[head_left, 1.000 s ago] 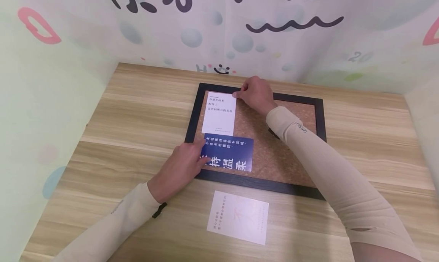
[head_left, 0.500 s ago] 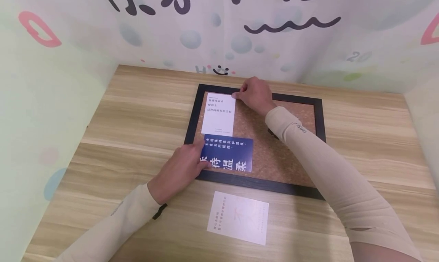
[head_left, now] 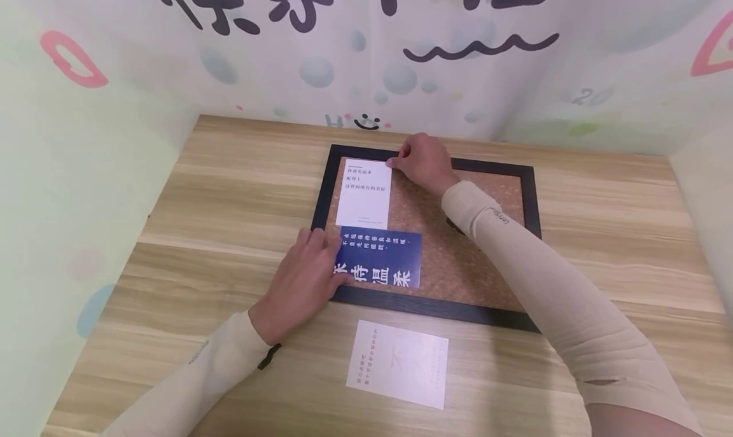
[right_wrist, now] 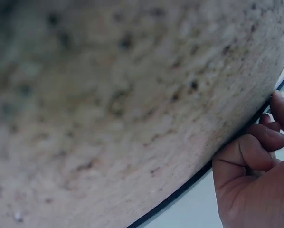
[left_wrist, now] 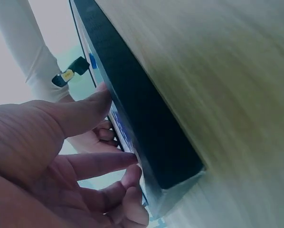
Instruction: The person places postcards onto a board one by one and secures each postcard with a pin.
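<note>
At upper centre, the right hand (head_left: 425, 162), pinch unclear, touches a white card (head_left: 363, 205), likely bendy, best edge-held; the left hand (head_left: 299, 277) lies spread.

My left hand (head_left: 298, 278) hides the left edge of the blue card (head_left: 378, 257) and my right sleeve (head_left: 550, 297) blocks part of the black frame (head_left: 424, 305). Fine print low on the white card (head_left: 364, 203)? Way too tiny.

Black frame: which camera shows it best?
The head view: all four sides of the black frame show around the cork board, though the left hand, right hand and right sleeve cover parts. The left wrist view shows mainly one side and corner up close; the right wrist view, only a thin strip.
</note>
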Action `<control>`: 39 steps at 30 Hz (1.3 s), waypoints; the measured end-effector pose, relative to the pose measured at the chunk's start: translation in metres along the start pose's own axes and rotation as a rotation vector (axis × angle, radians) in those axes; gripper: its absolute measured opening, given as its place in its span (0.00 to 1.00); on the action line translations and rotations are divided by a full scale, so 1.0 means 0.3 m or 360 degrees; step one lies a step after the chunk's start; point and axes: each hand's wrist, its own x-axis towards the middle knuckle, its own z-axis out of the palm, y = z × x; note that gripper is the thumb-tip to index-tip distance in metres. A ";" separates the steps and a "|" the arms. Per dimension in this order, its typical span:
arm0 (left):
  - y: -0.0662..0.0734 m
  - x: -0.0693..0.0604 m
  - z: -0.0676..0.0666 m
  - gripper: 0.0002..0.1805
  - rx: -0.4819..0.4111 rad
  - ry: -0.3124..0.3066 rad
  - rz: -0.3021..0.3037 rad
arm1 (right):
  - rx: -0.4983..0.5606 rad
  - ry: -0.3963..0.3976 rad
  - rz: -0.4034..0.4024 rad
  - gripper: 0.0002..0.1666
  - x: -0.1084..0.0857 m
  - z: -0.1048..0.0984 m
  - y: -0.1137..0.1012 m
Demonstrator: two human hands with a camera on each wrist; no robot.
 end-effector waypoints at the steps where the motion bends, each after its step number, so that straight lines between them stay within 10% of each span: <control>1: -0.001 0.000 0.001 0.41 0.0007 0.0007 0.0007 | 0.0022 -0.0012 -0.0003 0.17 -0.005 -0.006 0.002; 8: -0.010 0.002 0.015 0.39 -0.0035 0.0037 0.0006 | 0.0274 -0.0129 0.0011 0.17 -0.108 -0.121 -0.002; 20: -0.018 0.006 0.025 0.40 -0.0100 0.0025 0.0013 | 0.0223 -0.0208 0.0010 0.18 -0.446 -0.346 0.153; 39: -0.024 0.007 0.026 0.39 -0.0161 0.0029 0.0020 | 0.0249 -0.0077 0.0117 0.23 -0.661 -0.395 0.307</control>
